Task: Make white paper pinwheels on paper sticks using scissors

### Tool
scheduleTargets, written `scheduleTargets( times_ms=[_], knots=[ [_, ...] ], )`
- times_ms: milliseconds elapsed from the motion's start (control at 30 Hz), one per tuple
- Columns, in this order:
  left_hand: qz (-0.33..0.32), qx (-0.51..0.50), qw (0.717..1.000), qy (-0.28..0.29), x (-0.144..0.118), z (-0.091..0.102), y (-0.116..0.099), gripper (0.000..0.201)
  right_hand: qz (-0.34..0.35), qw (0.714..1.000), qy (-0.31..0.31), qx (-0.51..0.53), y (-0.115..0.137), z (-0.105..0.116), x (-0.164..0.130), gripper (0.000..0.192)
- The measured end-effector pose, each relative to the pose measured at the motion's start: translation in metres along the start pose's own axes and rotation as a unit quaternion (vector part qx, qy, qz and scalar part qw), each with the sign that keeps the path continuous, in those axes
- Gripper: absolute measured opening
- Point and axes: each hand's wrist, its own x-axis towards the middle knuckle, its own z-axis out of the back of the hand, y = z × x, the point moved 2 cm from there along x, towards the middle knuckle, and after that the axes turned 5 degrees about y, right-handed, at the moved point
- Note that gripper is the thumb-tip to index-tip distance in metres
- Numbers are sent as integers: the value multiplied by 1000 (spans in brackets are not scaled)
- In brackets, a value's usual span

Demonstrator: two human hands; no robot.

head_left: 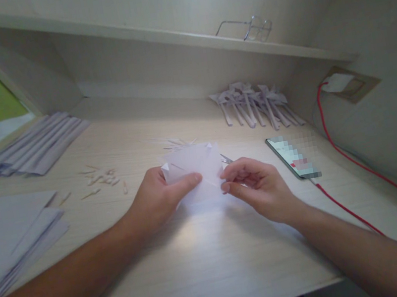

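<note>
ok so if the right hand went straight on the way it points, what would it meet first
The paper, whose right edge the right hand seems to touch. Beyond it, the left hand lies roughly in line, though depth is unclear.

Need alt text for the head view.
A person's left hand and right hand hold a white paper with folded corners at a desk. Paper sheets and long paper pieces lie left; stemmed paper shapes and a phone lie right.
</note>
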Motion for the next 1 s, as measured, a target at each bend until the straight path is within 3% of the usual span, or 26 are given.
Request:
scheduleTargets(
  times_ms=[233,533,733,1000],
  knots=[
    [-5,32,999,-42,1,-1,8,25,-14,1000,20,0,-7,-2,3,5],
    [14,36,998,-53,0,0,16,24,-28,999,16,-30,-8,-4,4,7],
    [-19,15,999,-47,4,-1,19,22,10,995,21,-96,-5,-6,0,10],
    [-33,24,998,-54,4,-1,19,22,0,995,-7,-97,-8,-6,1,8]
  ],
)
